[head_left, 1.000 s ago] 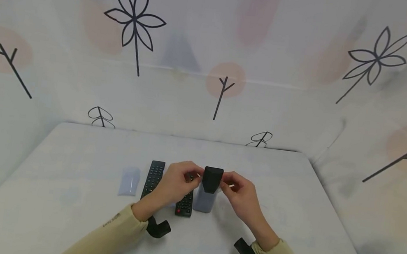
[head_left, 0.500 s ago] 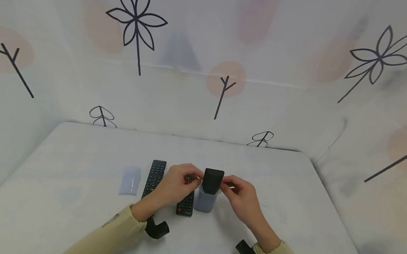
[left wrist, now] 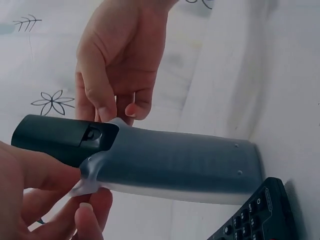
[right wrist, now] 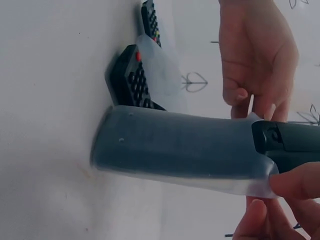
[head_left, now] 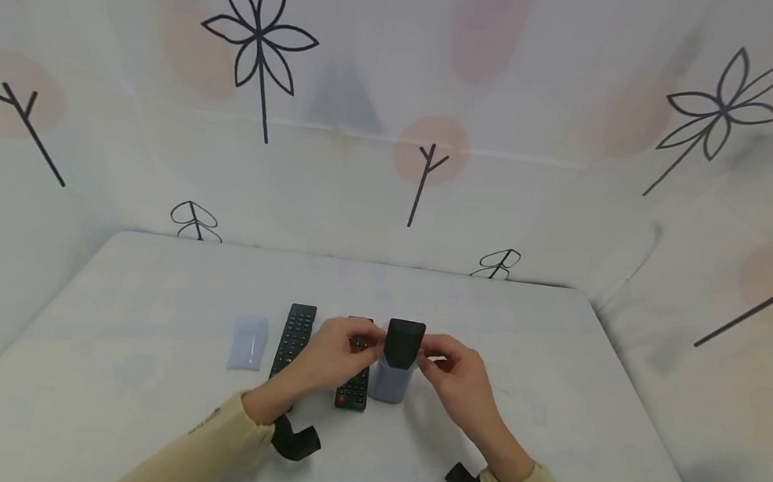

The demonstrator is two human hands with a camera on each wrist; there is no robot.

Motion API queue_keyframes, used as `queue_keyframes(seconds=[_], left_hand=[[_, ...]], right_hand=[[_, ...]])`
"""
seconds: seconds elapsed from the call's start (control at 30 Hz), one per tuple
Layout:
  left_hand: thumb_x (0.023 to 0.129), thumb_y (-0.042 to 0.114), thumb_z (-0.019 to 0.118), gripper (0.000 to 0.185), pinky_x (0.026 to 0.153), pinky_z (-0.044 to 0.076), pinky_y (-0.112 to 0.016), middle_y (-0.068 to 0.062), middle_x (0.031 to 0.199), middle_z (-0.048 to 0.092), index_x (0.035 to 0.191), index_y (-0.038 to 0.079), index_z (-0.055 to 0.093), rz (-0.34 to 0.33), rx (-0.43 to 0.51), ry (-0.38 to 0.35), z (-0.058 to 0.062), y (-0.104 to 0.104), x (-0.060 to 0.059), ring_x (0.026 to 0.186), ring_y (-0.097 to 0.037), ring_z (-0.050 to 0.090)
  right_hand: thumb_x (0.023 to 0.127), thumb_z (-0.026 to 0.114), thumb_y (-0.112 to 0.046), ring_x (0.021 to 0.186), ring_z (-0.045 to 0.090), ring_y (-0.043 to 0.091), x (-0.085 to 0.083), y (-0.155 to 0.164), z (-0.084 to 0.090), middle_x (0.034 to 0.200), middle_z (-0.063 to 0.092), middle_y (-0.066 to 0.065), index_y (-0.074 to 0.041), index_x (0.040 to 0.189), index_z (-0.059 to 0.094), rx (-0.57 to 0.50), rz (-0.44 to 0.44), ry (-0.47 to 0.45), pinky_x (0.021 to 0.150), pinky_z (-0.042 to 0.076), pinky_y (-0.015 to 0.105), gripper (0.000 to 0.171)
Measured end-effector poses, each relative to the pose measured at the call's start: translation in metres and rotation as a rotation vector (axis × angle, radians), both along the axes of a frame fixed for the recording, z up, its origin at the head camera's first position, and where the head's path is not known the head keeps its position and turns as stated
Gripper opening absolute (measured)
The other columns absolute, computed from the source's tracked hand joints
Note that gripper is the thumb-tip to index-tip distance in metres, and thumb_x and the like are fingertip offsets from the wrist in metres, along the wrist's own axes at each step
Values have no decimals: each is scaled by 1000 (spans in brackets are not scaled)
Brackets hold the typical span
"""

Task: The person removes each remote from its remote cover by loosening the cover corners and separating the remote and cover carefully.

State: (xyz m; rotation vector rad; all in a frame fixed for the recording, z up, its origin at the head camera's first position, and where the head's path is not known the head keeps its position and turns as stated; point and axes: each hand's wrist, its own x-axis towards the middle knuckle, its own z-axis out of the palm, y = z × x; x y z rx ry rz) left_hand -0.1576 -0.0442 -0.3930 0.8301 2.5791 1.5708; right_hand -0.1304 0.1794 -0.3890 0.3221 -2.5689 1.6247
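Observation:
A dark remote control stands on end, its lower part inside a translucent cover and its upper end bare. My left hand pinches the cover's open edge on one side, stretching a flap of it in the left wrist view. On the other side my right hand pinches the same rim with thumb and fingers. The cover's bottom end rests on the table. Under my left hand lies a second black remote, partly hidden by the hand.
Farther left lie another black remote, partly behind my left forearm, and a pale translucent cover. Black curved pieces sit at both sleeve cuffs. The white table meets a patterned backdrop at its far edge.
Both hands keep their hold on the cover's rim and have shifted only slightly. The far end of the remote beneath my left hand now shows. The upright remote stays nearly in place.

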Motion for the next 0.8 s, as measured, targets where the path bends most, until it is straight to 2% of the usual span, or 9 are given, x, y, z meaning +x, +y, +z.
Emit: queue_keyframes(seconds=[0.17,0.43,0.8], left_hand=[[90,1,68,18,71,52,-28,4,96,71,104,10,76,41,17,44,1,3,3,81,-11,60],[89,-2,69,18,67,52,-27,4,98,72,99,11,76,74,26,92,0,5,4,80,-11,61],[88,-3,69,20,61,50,-25,2,98,72,102,10,75,83,-9,166,-2,9,6,76,-10,60]], right_hand=[[85,67,12,93,65,19,-1,-2,-3,102,71,1,-9,105,75,11,-25,50,78,53,31,30],[87,68,8,99,68,22,2,-4,-3,107,71,4,-7,112,72,38,-31,19,84,55,38,28],[84,70,10,89,67,19,1,-4,-7,99,73,4,-5,108,74,41,-56,47,74,54,30,28]])
